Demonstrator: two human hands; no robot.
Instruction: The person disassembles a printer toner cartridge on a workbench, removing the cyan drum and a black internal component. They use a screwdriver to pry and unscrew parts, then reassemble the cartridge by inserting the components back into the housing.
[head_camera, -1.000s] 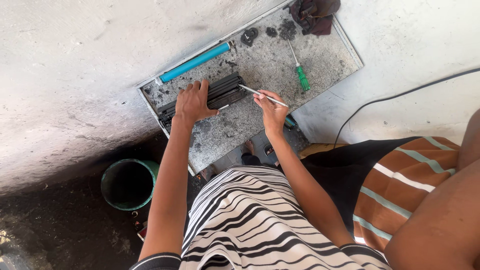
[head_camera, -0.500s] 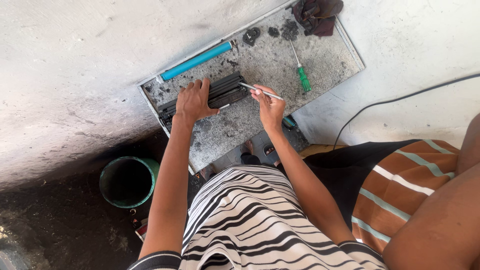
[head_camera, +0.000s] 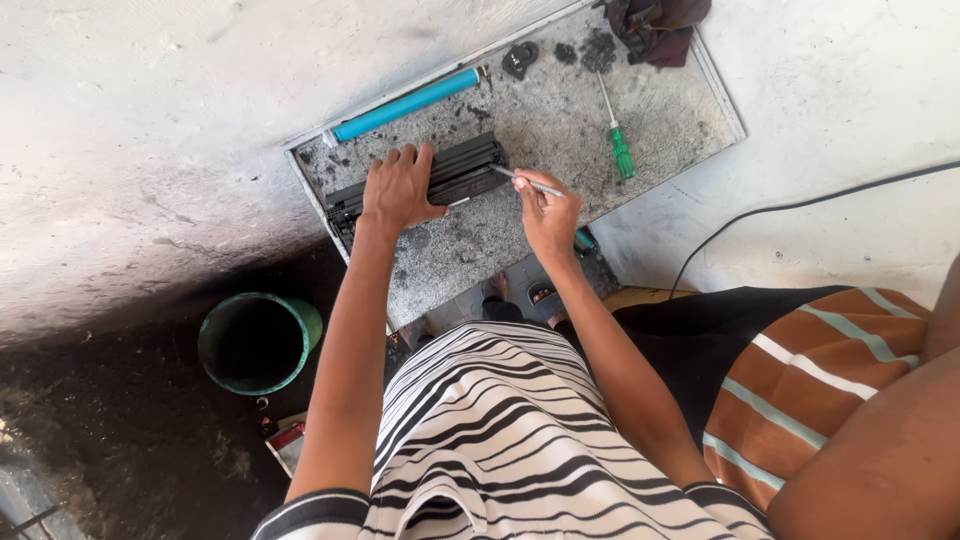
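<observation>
Left hand (head_camera: 400, 190) lies flat on the black cartridge (head_camera: 470, 170); right hand (head_camera: 548, 215) pinches a thin tool (head_camera: 528, 182) at its end.

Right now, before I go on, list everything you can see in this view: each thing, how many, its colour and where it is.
Tray: one, grey, dusted with black powder, upper middle.
Cartridge: one, black, long, on the tray's left half.
Roller: one, blue, along the tray's upper left rim.
Screwdriver: one, green handle, on the tray's right half.
Thin tool: one, silver, tip at the cartridge's right end.
Cloth: one, dark, at the tray's top right corner.
Bucket: one, green, on the dark ground lower left.
Cable: one, black, across the pale surface on the right.
Left hand: pressed flat on the cartridge.
Right hand: pinching the thin tool.
</observation>
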